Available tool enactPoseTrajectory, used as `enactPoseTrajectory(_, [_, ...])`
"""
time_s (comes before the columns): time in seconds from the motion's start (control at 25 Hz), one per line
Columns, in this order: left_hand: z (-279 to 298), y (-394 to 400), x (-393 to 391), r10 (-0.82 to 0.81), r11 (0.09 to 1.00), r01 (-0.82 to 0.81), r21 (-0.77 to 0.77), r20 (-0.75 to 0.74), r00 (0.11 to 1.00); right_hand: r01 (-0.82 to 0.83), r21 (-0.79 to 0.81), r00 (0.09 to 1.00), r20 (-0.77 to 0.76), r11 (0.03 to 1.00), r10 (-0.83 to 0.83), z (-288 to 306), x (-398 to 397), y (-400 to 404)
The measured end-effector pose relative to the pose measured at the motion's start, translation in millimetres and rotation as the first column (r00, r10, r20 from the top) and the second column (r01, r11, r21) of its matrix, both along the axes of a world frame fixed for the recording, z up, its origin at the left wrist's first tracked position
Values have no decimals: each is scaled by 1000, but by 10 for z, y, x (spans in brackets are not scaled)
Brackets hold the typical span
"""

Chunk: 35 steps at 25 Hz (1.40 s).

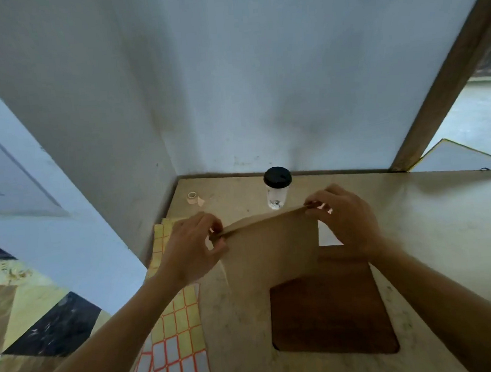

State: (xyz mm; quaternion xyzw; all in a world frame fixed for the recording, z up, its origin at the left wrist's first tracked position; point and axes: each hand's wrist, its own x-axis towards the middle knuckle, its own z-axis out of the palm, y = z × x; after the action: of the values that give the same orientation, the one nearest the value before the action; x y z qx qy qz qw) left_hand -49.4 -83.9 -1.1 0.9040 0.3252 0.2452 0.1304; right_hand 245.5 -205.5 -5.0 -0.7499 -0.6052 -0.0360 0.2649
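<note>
The brown paper [272, 248] is held up over the middle of the bench [415, 217]. Its far edge runs across from left to right, with the right end a little farther away. From that edge it slopes down toward the person, and its near part covers the far end of a dark wooden board [332, 316].

The left hand [190, 247] pinches the left corner of the far edge between thumb and curled fingers. The right hand [348, 216] pinches the right corner in the same way.

A white cup with a black lid [277, 189] stands upright just behind the held edge, close to the wall. A small tape roll [192, 196] lies farther left, near the corner. Sheets of yellow and white labels [181, 329] lie along the bench's left edge, under the left forearm. A white slip [327, 236] shows below the right hand, just beside the paper.

The bench is bare to the right, up to a slanting wooden post [440, 79].
</note>
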Motion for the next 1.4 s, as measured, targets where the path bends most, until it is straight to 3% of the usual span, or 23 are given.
enactPoseTrajectory(0.24, [-144, -560, 181, -203, 978, 201, -53, -46, 978, 194, -57, 981, 3, 979, -194, -268, -168, -1246])
enactPoseTrajectory(0.48, [-346, -846, 196, -277, 959, 274, -70, -42, 960, 214, -22, 976, -26, 977, -214, -389, -343, -1755])
enactPoseTrajectory(0.84, [-578, -956, 129, -249, 965, 241, -103, -78, 965, 190, -43, 982, 8, 981, -189, -488, -427, -1865])
enactPoseTrajectory(1.12, [-610, -954, 123, -231, 965, 216, -145, -89, 969, 149, -153, 989, 9, 977, -150, -390, -402, -1780])
enactPoseTrajectory(1.4, [-523, -875, 281, -242, 957, 205, -205, -174, 955, 57, -432, 997, -24, 900, -75, -360, -322, -1477])
